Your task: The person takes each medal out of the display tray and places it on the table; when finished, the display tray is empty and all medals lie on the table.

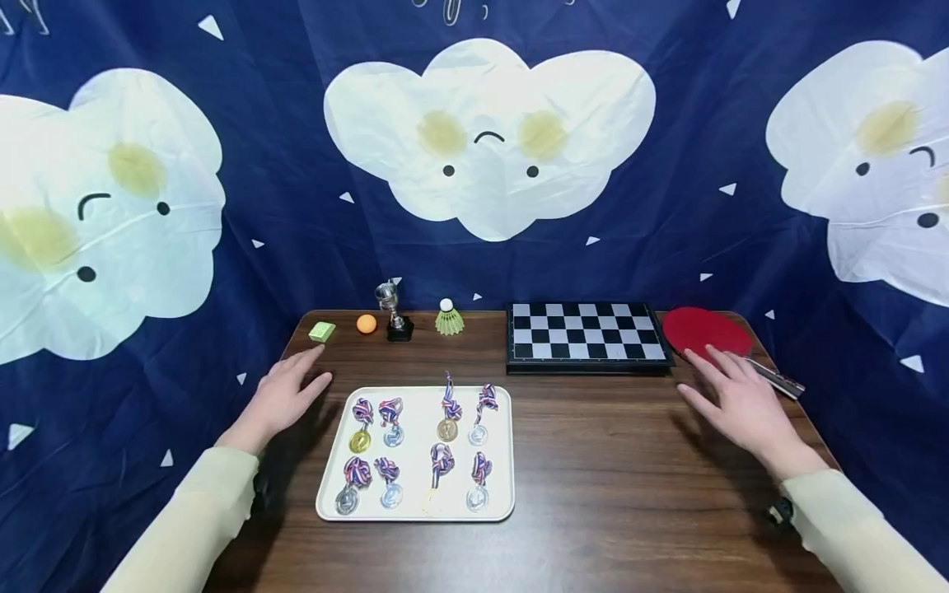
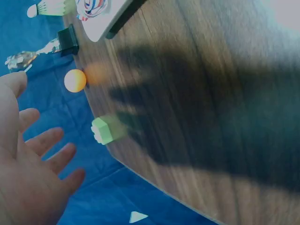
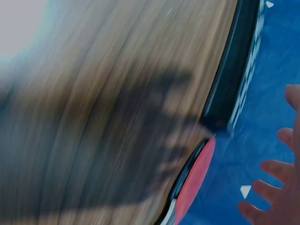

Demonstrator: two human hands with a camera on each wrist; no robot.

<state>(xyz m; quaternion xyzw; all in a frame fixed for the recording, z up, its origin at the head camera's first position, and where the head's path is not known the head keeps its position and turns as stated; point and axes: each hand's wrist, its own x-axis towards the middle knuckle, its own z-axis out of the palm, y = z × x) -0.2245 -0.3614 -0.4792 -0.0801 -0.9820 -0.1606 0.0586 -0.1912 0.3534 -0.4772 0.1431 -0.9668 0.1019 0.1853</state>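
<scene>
My left hand hovers over the table's left side with fingers spread, holding nothing. Nearest to it are a small green block and the white tray. Several medals with striped ribbons lie on the tray in two rows, among them a gold medal, a bronze-coloured medal and a silver medal. My right hand, also spread and holding nothing, is above the table's right side, close to a red table tennis paddle. In the right wrist view its fingers are apart from the paddle.
Along the back edge stand an orange ball, a small trophy cup on a black base, and a shuttlecock. A black-and-white chessboard lies back right. A blue cloth with clouds hangs behind the table.
</scene>
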